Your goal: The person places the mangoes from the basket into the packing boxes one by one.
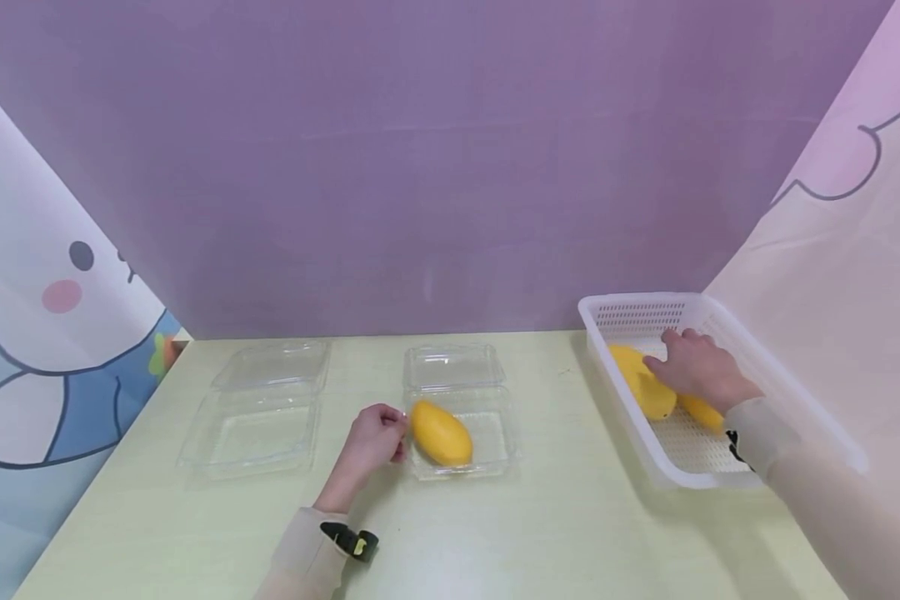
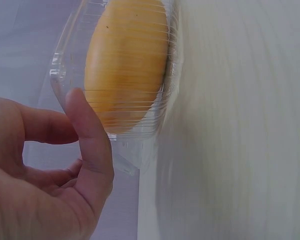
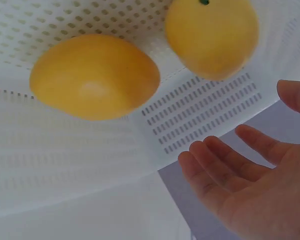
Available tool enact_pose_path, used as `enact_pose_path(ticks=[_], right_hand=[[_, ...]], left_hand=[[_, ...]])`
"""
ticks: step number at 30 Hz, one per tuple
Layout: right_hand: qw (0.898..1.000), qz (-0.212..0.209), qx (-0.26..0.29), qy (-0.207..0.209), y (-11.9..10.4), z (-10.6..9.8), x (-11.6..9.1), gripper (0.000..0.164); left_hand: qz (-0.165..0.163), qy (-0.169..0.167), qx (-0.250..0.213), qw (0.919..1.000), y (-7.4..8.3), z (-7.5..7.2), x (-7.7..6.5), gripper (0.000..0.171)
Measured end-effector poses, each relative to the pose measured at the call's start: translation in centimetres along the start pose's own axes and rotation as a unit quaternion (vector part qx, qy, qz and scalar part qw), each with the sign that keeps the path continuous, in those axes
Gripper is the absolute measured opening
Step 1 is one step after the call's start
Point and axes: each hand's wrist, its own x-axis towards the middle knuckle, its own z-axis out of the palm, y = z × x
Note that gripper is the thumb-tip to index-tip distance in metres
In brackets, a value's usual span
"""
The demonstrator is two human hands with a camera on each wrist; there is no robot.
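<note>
A hinged clear plastic container point(image 1: 491, 437) lies with its lid raised back, in the middle of the table. One yellow mango point(image 1: 441, 433) rests in its left part. My left hand point(image 1: 377, 437) pinches the container's left rim between thumb and index finger, beside the mango. On the right, my right hand point(image 1: 697, 367) hovers over a white perforated basket point(image 1: 708, 481), fingers spread and holding nothing. Below it in the basket are yellow mangoes point(image 1: 641, 387); the right wrist view shows one lying sideways point(image 3: 95, 77) and another with a green stem spot point(image 3: 212, 37).
Another clear container point(image 1: 255, 437), lid folded back, lies on the left of the pale table point(image 1: 555, 533). A purple backdrop point(image 1: 450, 183) rises behind the table, and printed sheets point(image 1: 60, 350) flank it.
</note>
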Motion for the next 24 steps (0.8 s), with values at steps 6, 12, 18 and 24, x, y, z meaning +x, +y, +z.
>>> enact_pose_path(ticks=[6,12,18,24], right_hand=[[0.999,0.009,0.025,-0.038,2.0,0.0,0.0,0.076],[0.994,0.023,0.059,-0.088,3.6,-0.2,-0.2,0.079],[0.989,0.025,0.073,-0.122,4.3,-0.2,-0.2,0.076],[0.986,0.023,0.075,-0.15,4.7,-0.1,-0.1,0.068]], left_hand=[[0.0,0.0,0.001,1.0,-0.1,0.0,-0.1,0.016],[0.0,0.001,0.0,1.0,-0.1,-0.1,-0.1,0.017],[0.0,0.002,-0.002,1.0,-0.1,0.0,-0.1,0.016],[0.002,0.002,0.001,1.0,-0.1,0.0,-0.1,0.016]])
